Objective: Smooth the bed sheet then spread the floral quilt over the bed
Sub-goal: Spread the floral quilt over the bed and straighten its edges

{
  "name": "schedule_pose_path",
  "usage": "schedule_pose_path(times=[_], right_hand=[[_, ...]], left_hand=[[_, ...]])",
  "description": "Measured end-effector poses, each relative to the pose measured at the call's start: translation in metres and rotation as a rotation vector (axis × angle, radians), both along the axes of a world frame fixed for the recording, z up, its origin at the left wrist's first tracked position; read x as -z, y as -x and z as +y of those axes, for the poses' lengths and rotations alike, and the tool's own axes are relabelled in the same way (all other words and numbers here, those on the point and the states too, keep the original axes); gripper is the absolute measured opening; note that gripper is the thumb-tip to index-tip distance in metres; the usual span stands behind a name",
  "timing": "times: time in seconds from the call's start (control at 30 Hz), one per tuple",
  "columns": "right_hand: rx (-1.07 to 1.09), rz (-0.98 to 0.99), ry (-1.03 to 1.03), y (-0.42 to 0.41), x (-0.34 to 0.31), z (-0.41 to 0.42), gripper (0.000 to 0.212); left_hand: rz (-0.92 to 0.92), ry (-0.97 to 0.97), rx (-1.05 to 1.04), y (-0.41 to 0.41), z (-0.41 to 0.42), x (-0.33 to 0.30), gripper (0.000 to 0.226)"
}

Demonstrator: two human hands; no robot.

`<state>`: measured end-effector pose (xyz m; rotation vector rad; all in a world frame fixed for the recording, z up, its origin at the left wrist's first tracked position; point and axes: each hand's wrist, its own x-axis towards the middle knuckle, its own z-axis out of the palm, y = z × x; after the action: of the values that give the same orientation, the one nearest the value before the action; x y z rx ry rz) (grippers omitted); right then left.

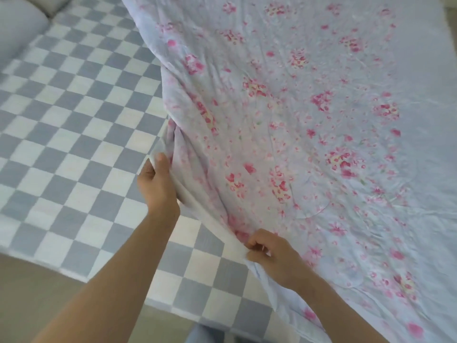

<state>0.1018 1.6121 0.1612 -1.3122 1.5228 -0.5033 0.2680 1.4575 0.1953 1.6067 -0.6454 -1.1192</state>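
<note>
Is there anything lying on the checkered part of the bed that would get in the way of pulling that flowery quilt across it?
Nothing visible does. Both hands grip the floral quilt's edge, and the bare checkered sheet beside it shows nothing lying on it; only a pillow sits at the far corner.

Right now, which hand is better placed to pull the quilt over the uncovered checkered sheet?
Left. The left hand grips the floral quilt edge bordering the bare checkered sheet; the right hand holds it nearer the body.

pink-floral quilt point(309, 120) (pale blue), grey-white checked sheet point(74, 125)
</note>
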Motion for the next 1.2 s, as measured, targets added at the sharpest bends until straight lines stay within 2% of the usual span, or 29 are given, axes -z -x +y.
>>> schedule_pose_path(times=[0.07, 0.13, 0.2, 0.23, 0.33, 0.4, 0.43, 0.47, 0.5, 0.57, 0.6, 0.67, 0.77, 0.83, 0.9, 0.97, 1.13, 1.2], right_hand=[[0.071, -0.03, 0.005, -0.016, -0.017, -0.01, 0.028], [0.265, -0.145, 0.103, -0.037, -0.045, -0.036, 0.009], [0.38, -0.219, 0.164, -0.06, -0.074, -0.069, 0.016], [0.371, -0.211, 0.158, -0.071, -0.089, -0.086, 0.021], [0.226, 0.041, 0.021, -0.097, -0.112, -0.128, 0.041], [0.098, 0.318, 0.002, -0.102, -0.114, -0.141, 0.032], [0.031, 0.426, 0.038, -0.104, -0.115, -0.143, 0.024], [-0.018, 0.475, 0.079, -0.103, -0.115, -0.143, 0.016], [-0.038, 0.464, 0.113, -0.103, -0.116, -0.141, 0.013], [-0.031, 0.32, 0.154, -0.104, -0.119, -0.133, 0.013], [-0.013, 0.216, 0.168, -0.106, -0.12, -0.128, 0.014], [0.034, 0.046, 0.196, -0.113, -0.123, -0.118, 0.017], [0.098, -0.115, 0.231, -0.12, -0.124, -0.11, 0.023], [0.11, -0.17, 0.231, -0.12, -0.124, -0.107, 0.027], [0.113, -0.154, 0.206, -0.114, -0.122, -0.106, 0.031], [0.089, -0.131, 0.201, -0.109, -0.122, -0.105, 0.025], [0.074, -0.163, 0.244, -0.11, -0.121, -0.103, 0.033], [0.06, -0.16, 0.263, -0.112, -0.12, -0.102, 0.034]], left_hand=[[-0.174, 0.192, 0.111, -0.011, 0.022, -0.016, 0.033], [-0.38, 0.298, 0.27, -0.018, 0.045, -0.023, 0.041], [-0.605, 0.427, 0.432, -0.023, 0.063, -0.024, 0.045], [-0.7, 0.498, 0.502, -0.026, 0.068, -0.025, 0.044], [-0.852, 0.667, 0.645, -0.04, 0.068, -0.027, 0.035], [-0.897, 0.69, 0.718, -0.049, 0.066, -0.03, 0.032], [-0.862, 0.657, 0.748, -0.054, 0.067, -0.034, 0.032], [-0.726, 0.566, 0.725, -0.056, 0.066, -0.04, 0.034], [-0.51, 0.437, 0.633, -0.056, 0.063, -0.049, 0.036], [-0.148, 0.153, 0.415, -0.056, 0.038, -0.058, 0.029], [-0.112, 0.018, 0.383, -0.056, 0.021, -0.059, 0.024], [-0.028, -0.201, 0.474, -0.06, -0.008, -0.062, 0.026], [0.313, -0.413, 0.544, -0.069, -0.04, -0.058, 0.036], [0.367, -0.415, 0.478, -0.074, -0.053, -0.059, 0.029], [0.405, -0.324, 0.383, -0.078, -0.063, -0.064, 0.025], [0.413, -0.244, 0.34, -0.08, -0.065, -0.073, 0.026], [0.028, -0.329, 0.587, -0.062, -0.046, -0.08, 0.016], [-0.042, -0.312, 0.628, -0.057, -0.039, -0.082, 0.02]])
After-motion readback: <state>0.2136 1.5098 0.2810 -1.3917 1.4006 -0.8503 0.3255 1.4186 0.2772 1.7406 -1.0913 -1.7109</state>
